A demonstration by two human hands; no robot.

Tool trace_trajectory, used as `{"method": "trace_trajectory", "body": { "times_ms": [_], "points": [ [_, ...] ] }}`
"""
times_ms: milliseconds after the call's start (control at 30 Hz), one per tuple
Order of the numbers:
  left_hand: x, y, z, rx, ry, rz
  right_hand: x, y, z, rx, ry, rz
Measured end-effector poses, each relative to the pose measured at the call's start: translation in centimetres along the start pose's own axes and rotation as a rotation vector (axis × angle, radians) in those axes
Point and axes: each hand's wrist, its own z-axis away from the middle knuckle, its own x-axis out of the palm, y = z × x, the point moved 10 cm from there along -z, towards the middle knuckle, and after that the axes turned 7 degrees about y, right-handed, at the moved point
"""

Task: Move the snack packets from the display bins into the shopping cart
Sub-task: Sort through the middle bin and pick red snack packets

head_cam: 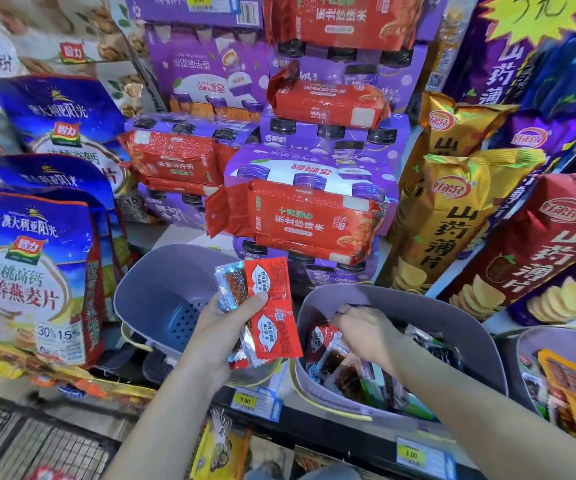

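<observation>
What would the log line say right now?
left hand: holds snack packets | right hand: fingers in middle bin | step: picking

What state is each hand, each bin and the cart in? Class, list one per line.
left hand: grips a bunch of snack packets
right hand: inside the middle bin, fingers curled, grasp unclear
left bin: looks empty
middle bin: partly filled with loose packets
right bin: holds more packets
shopping cart: only a wire corner shows, contents unseen

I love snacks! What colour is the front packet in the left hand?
Red packet with white patches, gripped by the left hand. Head view shows it.
</observation>
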Motion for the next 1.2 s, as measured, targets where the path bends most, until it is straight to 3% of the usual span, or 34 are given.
{"method": "trace_trajectory", "body": {
  "times_ms": [200,333,600,733,867,1200],
  "points": [
    [0.3,0.0,0.1,-0.006,-0.006,-0.007,0.9,-0.4,0.3,-0.095,0.000,0.142],
    [0.5,0.1,0.2,-0.008,-0.012,-0.011,0.3,-0.6,0.9,-0.210,0.093,0.022],
    [1.0,0.4,0.4,0.004,-0.012,-0.005,-6.9,5.5,4.7,0.056,0.311,-0.782],
    [1.7,0.6,0.6,0.016,-0.023,0.005,-8.3,6.9,7.7,0.176,0.329,-1.314],
    [3.0,0.7,1.1,0.023,-0.053,0.025,-8.4,4.1,8.8,0.171,0.262,-1.797],
    [5.1,1.1,2.0,0.024,-0.113,0.089,-9.7,-0.7,8.0,0.318,0.485,-1.572]
  ]
}}
